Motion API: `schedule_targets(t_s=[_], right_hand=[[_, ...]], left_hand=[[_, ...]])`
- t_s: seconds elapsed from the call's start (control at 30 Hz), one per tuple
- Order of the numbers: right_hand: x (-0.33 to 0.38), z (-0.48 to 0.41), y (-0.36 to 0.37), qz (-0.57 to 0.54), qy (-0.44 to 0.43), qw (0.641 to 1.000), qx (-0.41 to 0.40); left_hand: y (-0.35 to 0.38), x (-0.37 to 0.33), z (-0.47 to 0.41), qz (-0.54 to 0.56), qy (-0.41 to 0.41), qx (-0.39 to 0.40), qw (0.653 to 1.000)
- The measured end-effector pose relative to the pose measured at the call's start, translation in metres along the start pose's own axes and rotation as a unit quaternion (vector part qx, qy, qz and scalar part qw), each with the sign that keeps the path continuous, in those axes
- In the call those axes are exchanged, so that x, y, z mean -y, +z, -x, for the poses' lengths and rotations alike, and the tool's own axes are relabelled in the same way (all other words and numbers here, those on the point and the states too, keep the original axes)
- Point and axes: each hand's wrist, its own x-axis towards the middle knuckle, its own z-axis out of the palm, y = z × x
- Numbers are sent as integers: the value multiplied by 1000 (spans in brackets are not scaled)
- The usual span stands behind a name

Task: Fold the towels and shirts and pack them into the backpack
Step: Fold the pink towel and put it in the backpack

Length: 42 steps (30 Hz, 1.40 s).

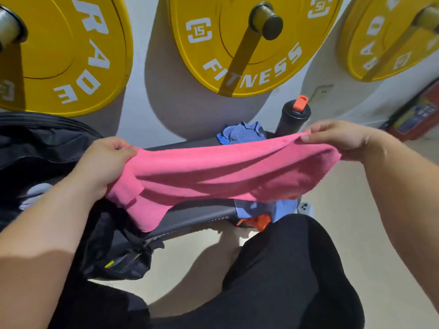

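Over the dark grey padded bench (204, 211), mid-frame, a bright pink terry towel (213, 172) hangs stretched btwn both hands, clear of the seat. Left hand (104, 165) at 9 o'clock: thumb and curled fingers pinch the towel's left end, w/ spare cloth bunched and drooping toward 7. Right hand (342, 138) at 2 o'clock: thumb and fingers nip the top edge, nothing else held. Black nylon backpack (35, 157) sits at 9–10, just left of the bench; can't tell if its mouth is open. Crumpled blue cloth (240, 134) lies at 12 by the wall, a black bottle w/ orange cap (294, 115) beside it at 1. More blue and orange fabric (259, 220) shows under the towel at 5.

Step looks like squaring up for the 1st fold. To do it well: find true corners, esp. on the left where it's wadded. Pull the top edge taut and level, let the slack drop straight, then bring corner to corner before laying it on the bench to crease.
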Motion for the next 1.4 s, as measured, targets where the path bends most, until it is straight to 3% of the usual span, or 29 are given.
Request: schedule_targets(t_s=[0.07,0.13,0.2,0.3,0.43,0.57,0.83,1.03,1.13,1.23,1.27,1.4], right_hand=[[13,5,-10,-2,12,1000,3],[18,-1,-17,32,43,998,-15],[15,-16,-17,110,95,987,-72],[-3,-50,-14,273,122,937,-181],[-35,-101,-12,420,34,870,-258],[-57,-146,-8,455,-31,851,-261],[-46,-224,-34,536,-93,796,-265],[-30,-269,-24,645,-118,702,-278],[-45,-277,5,660,-100,701,-249],[-70,-277,32,679,-96,683,-251],[-80,-275,42,673,-103,690,-247],[-123,-250,79,608,-96,769,-174]], left_hand=[[-3,-7,-1,67,-55,78,993],[3,-5,-6,61,-76,107,990],[21,3,-10,34,-80,97,991],[61,26,-18,-11,-71,29,997],[104,52,-23,-115,-61,-66,989],[130,60,-38,-152,-97,-65,981],[139,71,-105,-191,-81,-82,975],[147,74,-154,-237,-68,-76,966],[160,81,-157,-254,-84,-21,963],[172,88,-144,-353,-70,46,932],[176,91,-137,-387,-52,51,919],[186,114,-97,-440,62,71,893]])
